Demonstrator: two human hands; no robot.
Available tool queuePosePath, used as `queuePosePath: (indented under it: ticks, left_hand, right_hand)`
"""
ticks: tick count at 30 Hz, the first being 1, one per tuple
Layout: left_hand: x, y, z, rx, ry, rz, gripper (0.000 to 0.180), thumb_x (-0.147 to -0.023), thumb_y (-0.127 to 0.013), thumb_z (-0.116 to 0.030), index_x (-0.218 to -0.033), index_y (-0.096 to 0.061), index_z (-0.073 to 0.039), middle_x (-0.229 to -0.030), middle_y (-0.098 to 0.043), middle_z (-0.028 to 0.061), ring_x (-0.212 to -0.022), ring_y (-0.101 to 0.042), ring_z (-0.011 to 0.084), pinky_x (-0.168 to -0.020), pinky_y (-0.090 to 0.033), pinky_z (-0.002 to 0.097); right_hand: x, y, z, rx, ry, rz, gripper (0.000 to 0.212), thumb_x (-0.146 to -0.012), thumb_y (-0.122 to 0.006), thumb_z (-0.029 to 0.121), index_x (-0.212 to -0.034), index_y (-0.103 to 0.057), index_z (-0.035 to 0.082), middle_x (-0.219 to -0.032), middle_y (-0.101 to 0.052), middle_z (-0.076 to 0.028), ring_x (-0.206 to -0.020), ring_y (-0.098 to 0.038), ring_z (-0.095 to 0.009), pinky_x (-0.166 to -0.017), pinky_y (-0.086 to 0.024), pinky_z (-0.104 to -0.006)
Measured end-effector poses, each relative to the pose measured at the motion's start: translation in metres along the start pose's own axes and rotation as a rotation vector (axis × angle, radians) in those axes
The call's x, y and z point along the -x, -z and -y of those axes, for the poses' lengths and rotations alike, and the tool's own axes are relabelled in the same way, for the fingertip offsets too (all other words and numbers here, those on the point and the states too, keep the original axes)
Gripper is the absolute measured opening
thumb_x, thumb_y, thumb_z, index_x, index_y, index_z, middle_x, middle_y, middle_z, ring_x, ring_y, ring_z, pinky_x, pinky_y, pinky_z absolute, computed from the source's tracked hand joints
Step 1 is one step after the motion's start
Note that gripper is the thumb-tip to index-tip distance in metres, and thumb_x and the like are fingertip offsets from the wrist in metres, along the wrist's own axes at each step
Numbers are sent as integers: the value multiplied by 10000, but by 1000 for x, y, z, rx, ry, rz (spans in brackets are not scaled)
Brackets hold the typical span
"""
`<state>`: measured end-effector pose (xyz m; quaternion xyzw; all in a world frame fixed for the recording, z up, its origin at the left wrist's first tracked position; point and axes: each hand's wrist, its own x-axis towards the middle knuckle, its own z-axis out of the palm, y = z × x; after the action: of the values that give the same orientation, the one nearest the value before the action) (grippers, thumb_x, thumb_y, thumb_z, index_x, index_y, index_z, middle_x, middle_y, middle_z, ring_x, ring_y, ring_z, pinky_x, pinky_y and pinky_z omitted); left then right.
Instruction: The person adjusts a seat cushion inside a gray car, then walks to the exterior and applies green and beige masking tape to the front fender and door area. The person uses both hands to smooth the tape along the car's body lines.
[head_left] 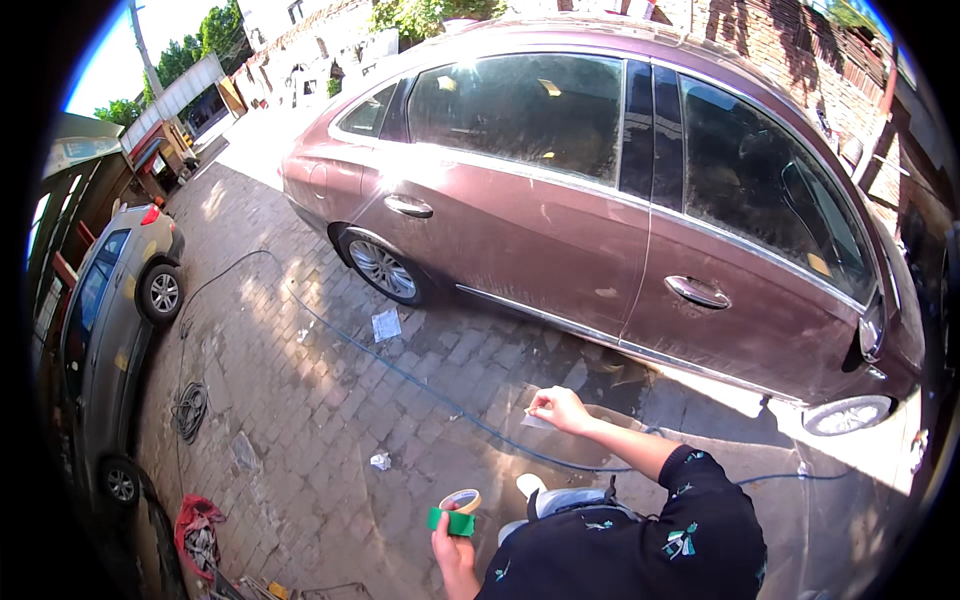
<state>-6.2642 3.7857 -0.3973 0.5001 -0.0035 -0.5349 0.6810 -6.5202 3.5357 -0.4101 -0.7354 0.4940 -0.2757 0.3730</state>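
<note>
My left hand (452, 553) is low in the middle of the view, its fingers closed on a roll of green tape (453, 523) whose pale core ring shows. Out in front and to the right, my right hand (562, 408) pinches a small whitish flat piece (537, 422); whether it is paper or tape I cannot tell. Beyond both hands stands a dusty maroon car (530, 230), side on, its doors and windows shut. Neither hand touches the car.
A blue hose (400, 375) runs across the brick paving between me and the car. Paper scraps (386, 324) and a crumpled white piece (380, 461) lie on the ground. At left are a grey car (125, 330), a coiled cable (189, 411) and a red bag (196, 530).
</note>
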Motion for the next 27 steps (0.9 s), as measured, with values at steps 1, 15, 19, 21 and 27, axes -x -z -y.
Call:
queuePosePath:
  ticks: [1, 15, 19, 21, 27]
  left_hand:
    - [-13, 5, -18, 13, -44, -44, 296, -972, -516, -150, -1187, -591, 38, -1111, -633, 111, -1031, -597, 204, -861, -491, 344]
    - [-252, 68, -220, 220, 40, -215, 304, -965, -519, -173, -1192, -592, 14, -1098, -632, 110, -1022, -607, 222, -885, -503, 348]
    - [-315, 58, -288, 114, -82, -179, 290, -951, -521, -151, -1183, -601, 4, -1106, -630, 102, -1009, -608, 200, -819, -516, 343]
    - [-337, 58, -316, 108, -69, -227, 281, -950, -521, -149, -1164, -605, 12, -1097, -628, 105, -1000, -608, 198, -795, -524, 343]
    - [-435, 31, -355, 198, 82, -164, 298, -966, -519, -198, -1175, -595, -1, -1063, -623, 95, -1014, -609, 230, -886, -509, 383]
  right_hand:
    - [-33, -8, 15, -1, 74, 6, 142, -794, -750, 201, -854, -710, 78, -811, -693, -95, -818, -646, -236, -736, -509, -358]
    - [-443, -88, 141, -163, 122, -435, 77, -832, -715, 70, -803, -661, 23, -764, -678, -30, -714, -624, -87, -660, -497, -247]
    - [-542, -113, 160, -252, -7, -528, 64, -825, -726, 44, -790, -675, 25, -746, -681, -19, -686, -627, -94, -660, -513, -247]
    - [-581, -135, 177, -201, -94, -527, 76, -820, -739, 69, -793, -680, 30, -742, -682, -24, -671, -624, -94, -647, -512, -248]
    - [-741, -121, 116, 232, -3, -585, 111, -758, -728, 168, -741, -694, 64, -765, -680, -100, -713, -668, -210, -662, -510, -314]
